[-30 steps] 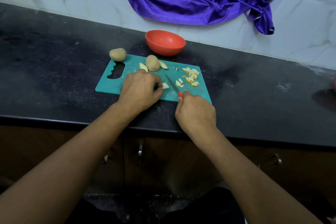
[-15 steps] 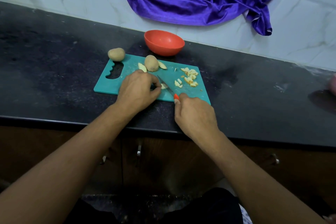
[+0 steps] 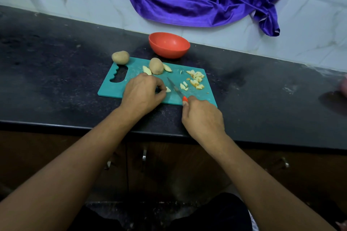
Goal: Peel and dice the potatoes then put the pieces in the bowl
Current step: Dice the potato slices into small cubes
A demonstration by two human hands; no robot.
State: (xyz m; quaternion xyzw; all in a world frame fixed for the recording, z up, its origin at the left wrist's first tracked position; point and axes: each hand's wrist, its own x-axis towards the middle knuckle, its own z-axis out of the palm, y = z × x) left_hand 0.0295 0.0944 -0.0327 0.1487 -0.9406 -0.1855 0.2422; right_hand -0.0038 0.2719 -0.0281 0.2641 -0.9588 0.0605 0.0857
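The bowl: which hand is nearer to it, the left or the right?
Left. The left hand is on the board, in front of the bowl, pinching a potato piece. The right hand is farther back, at the board's near edge, gripping the knife.

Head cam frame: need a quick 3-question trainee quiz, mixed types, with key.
1. Which hand grips the knife? A) left hand B) right hand C) neither
2. True or false: the diced pieces lie on the cutting board, right of the blade.
3. What do the left hand's fingers hold beside the blade?
Key: 1 B. 2 true. 3 a potato piece.
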